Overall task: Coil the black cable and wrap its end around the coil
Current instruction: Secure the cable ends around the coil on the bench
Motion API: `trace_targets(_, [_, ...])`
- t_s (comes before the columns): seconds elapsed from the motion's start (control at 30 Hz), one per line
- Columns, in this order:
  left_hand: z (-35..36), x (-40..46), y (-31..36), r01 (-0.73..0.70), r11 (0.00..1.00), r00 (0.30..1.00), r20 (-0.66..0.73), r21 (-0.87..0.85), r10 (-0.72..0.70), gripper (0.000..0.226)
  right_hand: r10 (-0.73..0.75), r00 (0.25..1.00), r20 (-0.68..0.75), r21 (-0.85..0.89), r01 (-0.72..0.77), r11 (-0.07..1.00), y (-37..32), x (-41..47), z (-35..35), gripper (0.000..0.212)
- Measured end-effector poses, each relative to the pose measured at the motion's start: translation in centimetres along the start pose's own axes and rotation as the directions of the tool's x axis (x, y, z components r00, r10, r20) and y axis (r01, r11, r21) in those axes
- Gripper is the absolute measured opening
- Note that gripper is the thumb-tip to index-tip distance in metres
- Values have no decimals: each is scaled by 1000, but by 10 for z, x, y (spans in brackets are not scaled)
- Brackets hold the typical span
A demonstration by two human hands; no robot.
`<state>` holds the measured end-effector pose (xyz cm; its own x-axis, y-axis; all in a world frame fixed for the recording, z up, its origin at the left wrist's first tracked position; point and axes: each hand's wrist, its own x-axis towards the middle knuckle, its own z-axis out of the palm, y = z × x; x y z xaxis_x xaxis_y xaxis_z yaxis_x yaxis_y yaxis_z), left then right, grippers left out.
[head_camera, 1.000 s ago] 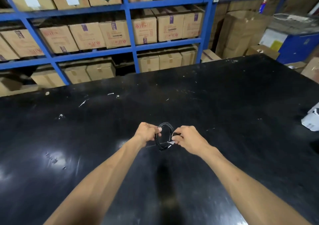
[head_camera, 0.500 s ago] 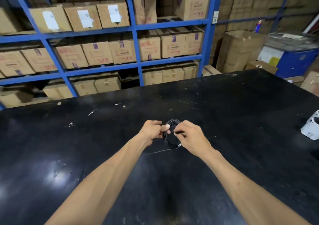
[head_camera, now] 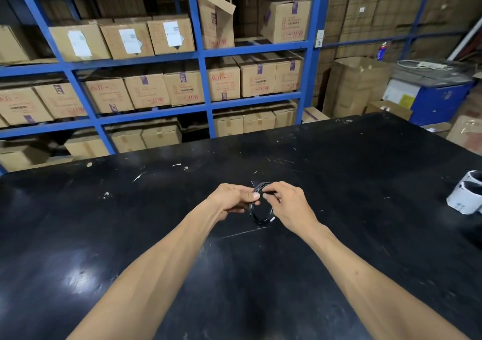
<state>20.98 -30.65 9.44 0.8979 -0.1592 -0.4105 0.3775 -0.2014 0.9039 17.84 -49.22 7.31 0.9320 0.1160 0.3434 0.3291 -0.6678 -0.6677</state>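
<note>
The black cable (head_camera: 257, 216) is wound into a small coil that I hold upright just above the black table (head_camera: 339, 183). My left hand (head_camera: 232, 199) pinches the coil's upper left side between thumb and fingers. My right hand (head_camera: 289, 205) pinches the top of the coil from the right, thumb and forefinger closed on a strand. A small white tip of the cable shows at the coil's lower right. Part of the coil is hidden behind my fingers.
White rolls (head_camera: 467, 195) lie at the table's right edge. Blue shelving (head_camera: 203, 84) full of cardboard boxes stands behind the table. A blue cabinet (head_camera: 440, 99) and more cardboard boxes stand at the back right. Small white specks dot the tabletop.
My right hand's fingers have shifted from the coil's lower right to its top. My head has tilted up, so more of the shelving shows.
</note>
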Motion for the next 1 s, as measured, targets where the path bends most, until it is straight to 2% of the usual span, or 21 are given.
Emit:
trace_targets(0.23, [1,-4,3,-57,980,993,-90,191,76,34,-117,990,85,-332,139,933,-16,7,-20,21])
trace_targets(0.4, [2,-3,2,-116,955,987,-72,274,141,27,-78,973,217,-286,140,948,-19,17,-31,16])
trace_targets(0.53, [0,2,5,-196,875,978,23,443,208,18,14,934,357,-234,75,969,-20,26,-36,8])
trace_targets(0.63, [1,4,8,-200,848,978,45,490,204,18,56,937,344,-239,30,971,-21,28,-36,11])
trace_targets(0.73, [5,4,6,-200,878,980,74,435,187,14,133,916,379,-199,-60,978,-21,25,-32,36])
trace_targets(0.83, [9,2,-3,-177,950,983,87,257,159,28,208,928,310,-295,-114,949,-19,24,-27,25])
trace_targets(0.93, [4,3,-15,-189,971,980,98,147,176,49,331,927,177,-158,-305,939,-16,20,-25,27])
trace_targets(1.0, [-4,2,-19,-194,977,977,108,87,184,48,430,895,117,26,-435,900,-7,21,-24,26])
